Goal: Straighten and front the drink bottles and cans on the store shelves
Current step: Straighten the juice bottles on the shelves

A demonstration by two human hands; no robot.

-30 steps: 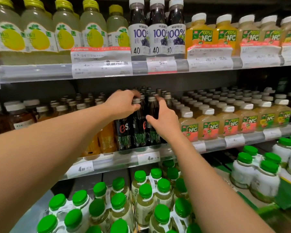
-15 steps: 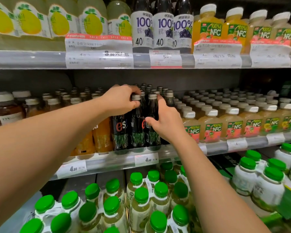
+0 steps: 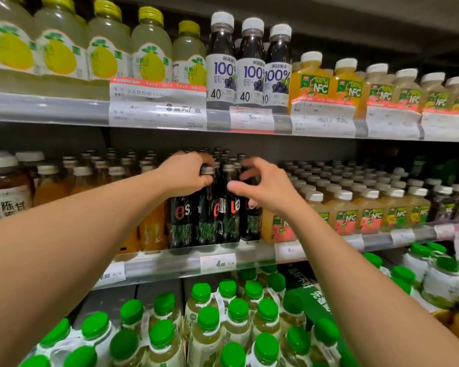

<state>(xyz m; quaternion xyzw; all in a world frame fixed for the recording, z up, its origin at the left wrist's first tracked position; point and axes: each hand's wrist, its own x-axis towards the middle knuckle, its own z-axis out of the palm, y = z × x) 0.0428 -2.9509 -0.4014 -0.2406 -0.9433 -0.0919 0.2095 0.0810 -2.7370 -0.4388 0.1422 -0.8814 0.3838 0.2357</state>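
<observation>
Several dark bottles with red "e" labels (image 3: 182, 221) stand at the front of the middle shelf (image 3: 170, 263). My left hand (image 3: 188, 174) grips the silver cap and neck of one of them (image 3: 206, 207). My right hand (image 3: 265, 188) is just to the right, thumb pointing left and fingers curled in a loose claw about the neck of the rightmost dark bottle (image 3: 251, 223). The fingers are blurred, so contact with that bottle is unclear. One neighbouring dark bottle (image 3: 231, 221) shows its label turned sideways.
Orange juice bottles (image 3: 151, 229) stand left of the dark ones, white-capped NFC bottles (image 3: 345, 218) to the right. The top shelf holds yellow-capped (image 3: 149, 56), grape (image 3: 220, 72) and NFC bottles. Green-capped bottles (image 3: 207, 321) fill the shelf below my arms.
My right hand has left the lower body of the dark bottle and risen to neck height, fingers opening into a claw. My left hand keeps its grip on the cap. The view tilted down.
</observation>
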